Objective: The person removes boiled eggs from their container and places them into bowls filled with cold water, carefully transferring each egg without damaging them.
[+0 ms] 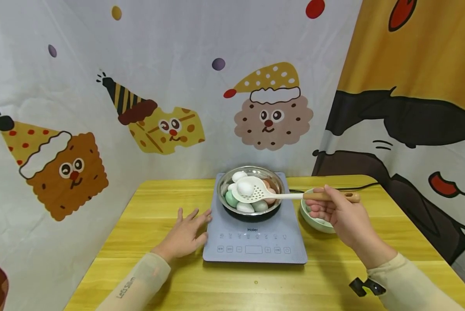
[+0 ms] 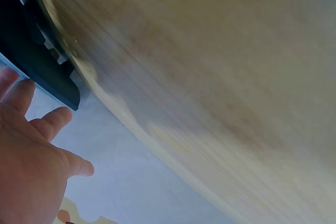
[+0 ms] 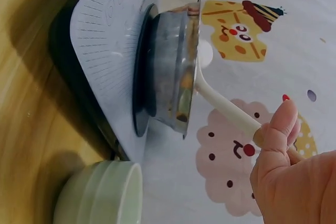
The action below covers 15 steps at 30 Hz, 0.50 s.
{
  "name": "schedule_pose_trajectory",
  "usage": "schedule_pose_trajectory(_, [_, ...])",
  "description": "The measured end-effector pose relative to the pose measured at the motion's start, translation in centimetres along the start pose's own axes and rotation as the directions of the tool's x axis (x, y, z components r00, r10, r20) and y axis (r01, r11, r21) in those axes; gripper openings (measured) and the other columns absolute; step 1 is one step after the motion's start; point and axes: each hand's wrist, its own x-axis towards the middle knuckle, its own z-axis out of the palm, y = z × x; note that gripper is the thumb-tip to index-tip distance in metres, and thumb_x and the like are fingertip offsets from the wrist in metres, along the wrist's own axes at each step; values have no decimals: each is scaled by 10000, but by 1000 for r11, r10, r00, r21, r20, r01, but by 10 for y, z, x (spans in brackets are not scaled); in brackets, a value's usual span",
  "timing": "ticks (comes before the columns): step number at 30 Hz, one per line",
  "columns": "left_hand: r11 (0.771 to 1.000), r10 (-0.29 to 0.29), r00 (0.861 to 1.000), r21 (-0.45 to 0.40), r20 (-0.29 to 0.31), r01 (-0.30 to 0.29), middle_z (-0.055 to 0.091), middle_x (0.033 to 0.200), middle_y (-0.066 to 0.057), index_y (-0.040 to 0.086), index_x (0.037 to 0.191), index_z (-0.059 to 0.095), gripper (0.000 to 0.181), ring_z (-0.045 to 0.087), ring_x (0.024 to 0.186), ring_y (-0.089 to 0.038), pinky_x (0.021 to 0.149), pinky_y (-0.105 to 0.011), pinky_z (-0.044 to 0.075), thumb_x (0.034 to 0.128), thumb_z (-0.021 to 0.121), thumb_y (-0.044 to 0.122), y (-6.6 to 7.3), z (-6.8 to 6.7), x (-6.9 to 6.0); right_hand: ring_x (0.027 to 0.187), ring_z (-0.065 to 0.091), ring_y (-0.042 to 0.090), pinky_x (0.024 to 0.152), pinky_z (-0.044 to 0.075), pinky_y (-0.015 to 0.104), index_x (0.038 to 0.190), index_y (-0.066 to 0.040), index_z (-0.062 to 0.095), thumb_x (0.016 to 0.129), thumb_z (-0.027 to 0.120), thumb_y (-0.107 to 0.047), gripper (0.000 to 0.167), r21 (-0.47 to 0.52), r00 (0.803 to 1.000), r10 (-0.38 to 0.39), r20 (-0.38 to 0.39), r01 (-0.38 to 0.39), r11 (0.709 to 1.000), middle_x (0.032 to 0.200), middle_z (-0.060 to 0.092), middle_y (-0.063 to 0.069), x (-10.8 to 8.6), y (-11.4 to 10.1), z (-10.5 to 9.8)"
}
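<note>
My right hand [image 1: 343, 216] grips the wooden handle of a white slotted spoon [image 1: 288, 196]. In the spoon's perforated bowl lies one white egg [image 1: 245, 188], held over a steel pan [image 1: 279, 183]. Several white, green and brown eggs fill the pan, among them a green egg [image 1: 231, 198]. The pan sits on a grey induction cooker [image 1: 255, 242]. My left hand [image 1: 183, 235] has its fingers spread, and the fingertips touch the cooker's left edge. From the right wrist view, the egg [image 3: 205, 54] shows just above the pan's rim.
A pale green bowl [image 1: 314, 221] stands right of the cooker, partly behind my right hand; its contents are mostly hidden. A black cord [image 1: 358, 187] runs along the back right of the wooden table [image 1: 135, 242]. A patterned cloth [image 1: 185, 86] hangs behind.
</note>
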Motion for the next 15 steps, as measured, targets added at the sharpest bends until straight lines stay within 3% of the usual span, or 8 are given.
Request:
schedule_pose_trajectory(8, [1000, 2, 1000, -7, 1, -2, 436, 1710, -4, 146, 1589, 527, 588, 383, 1574, -480, 1238, -837, -4, 1043, 538, 362, 0, -1, -1, 887, 786, 119, 817, 665, 287, 1229, -118, 762, 1135, 499, -386, 387, 27, 1000, 1, 21, -1, 1000, 1134, 834, 89, -1, 6, -6])
schedule_pose_trajectory(15, [1000, -4, 1000, -4, 2, 4, 438, 1709, 3, 149, 1592, 522, 592, 385, 1575, -475, 1244, -830, -3, 1042, 537, 368, 1, -1, -2, 881, 793, 130, 804, 667, 296, 1228, -132, 771, 1134, 509, -371, 366, 4, 999, -30, 12, 30, 1000, 1107, 839, 88, -1, 6, -8])
